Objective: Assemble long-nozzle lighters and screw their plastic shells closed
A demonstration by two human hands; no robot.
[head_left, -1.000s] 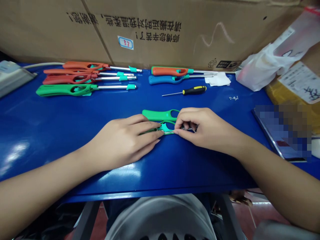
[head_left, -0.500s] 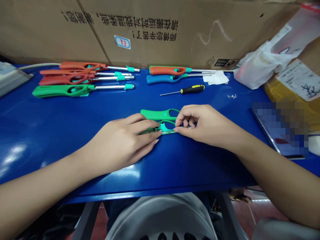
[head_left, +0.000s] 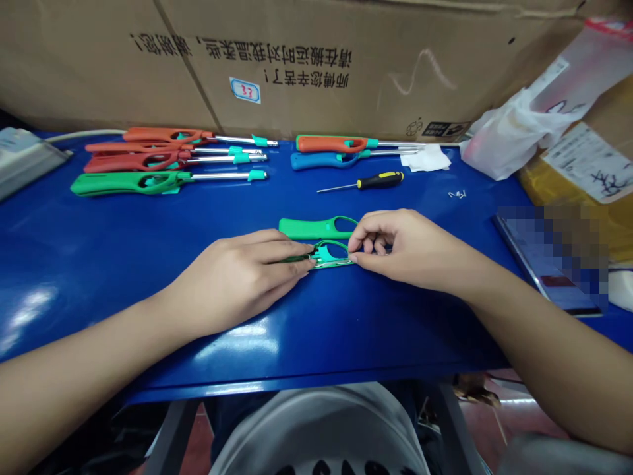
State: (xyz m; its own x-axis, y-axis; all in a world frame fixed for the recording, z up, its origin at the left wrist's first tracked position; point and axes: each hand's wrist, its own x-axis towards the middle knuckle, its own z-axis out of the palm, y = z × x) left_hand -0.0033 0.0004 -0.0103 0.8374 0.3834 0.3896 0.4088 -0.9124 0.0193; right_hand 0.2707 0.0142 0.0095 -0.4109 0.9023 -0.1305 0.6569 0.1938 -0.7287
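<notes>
An opened green lighter body [head_left: 330, 254] with a teal trigger lies on the blue table [head_left: 148, 264] between my hands. My left hand [head_left: 242, 280] lies over its handle end, fingers pressed down and closed on it. My right hand [head_left: 403, 247] pinches the front end of the same piece with curled fingers. Just behind lies the other green handle shell [head_left: 309, 228], touched by neither hand.
Several assembled long lighters, orange and green [head_left: 163, 158], lie at the back left; an orange one [head_left: 336, 142] and a blue one [head_left: 324, 159] at the back middle. A yellow-black screwdriver [head_left: 378, 180], white cloth [head_left: 428, 158], small screws [head_left: 457, 194], plastic bag [head_left: 519, 132] and cardboard box [head_left: 297, 59] surround them.
Both hands stay on the green lighter body; the right fingers have shifted slightly at its front end. The view has wobbled a little.
</notes>
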